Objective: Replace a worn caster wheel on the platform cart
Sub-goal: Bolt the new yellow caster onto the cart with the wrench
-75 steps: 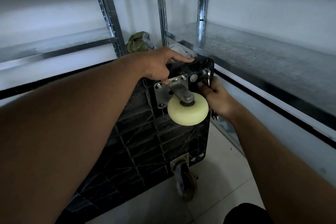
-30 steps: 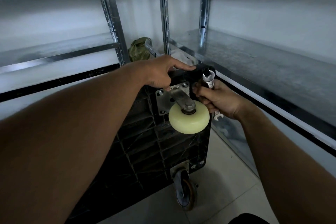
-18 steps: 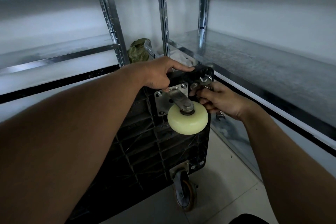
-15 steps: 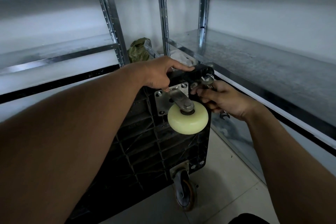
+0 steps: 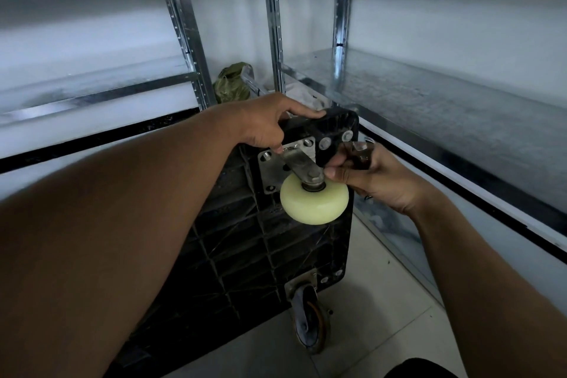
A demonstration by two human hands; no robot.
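Note:
The black platform cart [image 5: 245, 255] stands on its side, ribbed underside towards me. A cream caster wheel [image 5: 314, 204] on a metal mounting plate [image 5: 270, 175] sits at its upper right corner. My left hand [image 5: 264, 123] grips the cart's top edge, thumb down by the plate. My right hand [image 5: 374, 181] holds a small metal wrench [image 5: 359, 150], blurred, just right of the plate, fingertips near the wheel's axle bolt. A worn grey caster [image 5: 310, 319] hangs at the lower corner, close to the floor.
Galvanised metal shelving [image 5: 429, 95] runs along the right, close to my right forearm. Another rack [image 5: 92, 86] stands at the left. A crumpled green bag [image 5: 231, 86] lies in the corner behind the cart. Pale floor tiles [image 5: 383, 301] lie below.
My right hand has swung the wrench beside the caster plate, from upright at the cart corner to tilted and lower. My left hand has kept its grip on the cart edge.

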